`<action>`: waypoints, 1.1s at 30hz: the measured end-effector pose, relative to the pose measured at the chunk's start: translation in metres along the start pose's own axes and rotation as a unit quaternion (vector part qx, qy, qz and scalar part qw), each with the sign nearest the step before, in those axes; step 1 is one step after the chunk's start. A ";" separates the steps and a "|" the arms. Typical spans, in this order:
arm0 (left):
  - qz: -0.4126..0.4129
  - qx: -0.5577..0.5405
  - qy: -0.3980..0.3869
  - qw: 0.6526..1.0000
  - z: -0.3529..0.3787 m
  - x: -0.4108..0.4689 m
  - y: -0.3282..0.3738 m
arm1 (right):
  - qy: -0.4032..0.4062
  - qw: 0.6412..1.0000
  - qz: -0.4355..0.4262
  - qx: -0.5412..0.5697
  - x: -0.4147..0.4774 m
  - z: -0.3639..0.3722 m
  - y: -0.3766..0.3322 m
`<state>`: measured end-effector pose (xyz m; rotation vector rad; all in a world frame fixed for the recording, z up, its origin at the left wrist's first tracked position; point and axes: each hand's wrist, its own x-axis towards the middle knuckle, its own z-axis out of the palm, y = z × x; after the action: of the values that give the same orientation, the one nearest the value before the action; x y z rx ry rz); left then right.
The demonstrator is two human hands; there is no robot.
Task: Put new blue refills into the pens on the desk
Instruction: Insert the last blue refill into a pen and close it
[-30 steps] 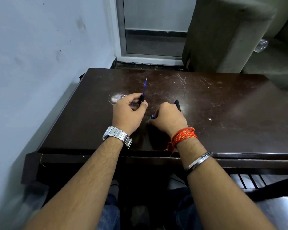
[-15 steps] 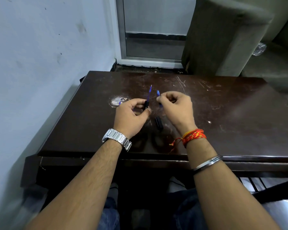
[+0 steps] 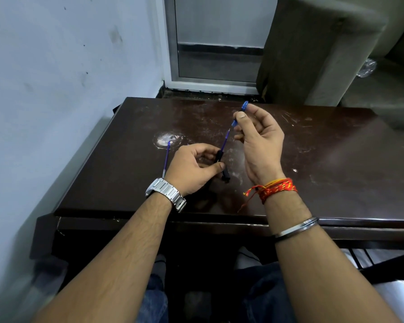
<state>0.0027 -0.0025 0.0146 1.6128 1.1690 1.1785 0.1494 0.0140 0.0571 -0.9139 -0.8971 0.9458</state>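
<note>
table [image 3: 313, 159]: dark, scratched (pale smear upper left), wall left | left hand [image 3: 191, 170] grip closed on black barrel [image 3: 219, 157] | right hand [image 3: 259, 141] pinches blue piece [image 3: 239, 113] | loose refill [image 3: 166, 157] centre-left

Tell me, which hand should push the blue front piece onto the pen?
The right hand, probably. It already pinches the blue front piece just above the refill tip. The left hand is busy gripping the black pen barrel that the refill sticks out of.

black pen barrel [image 3: 220, 157] tilted, blue refill [image 3: 226, 139] protruding, blue tip piece [image 3: 239, 114] raised, loose refill [image 3: 166, 157] on desk [image 3: 336, 159]
</note>
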 end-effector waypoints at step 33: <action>0.030 0.008 0.065 0.997 -0.002 0.005 -0.002 | -0.079 0.992 0.024 -0.093 -0.007 0.004 0.003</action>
<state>0.0009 0.0026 0.0147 1.6138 1.2217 1.3336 0.1428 0.0091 0.0542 -1.0340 -1.1163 0.9986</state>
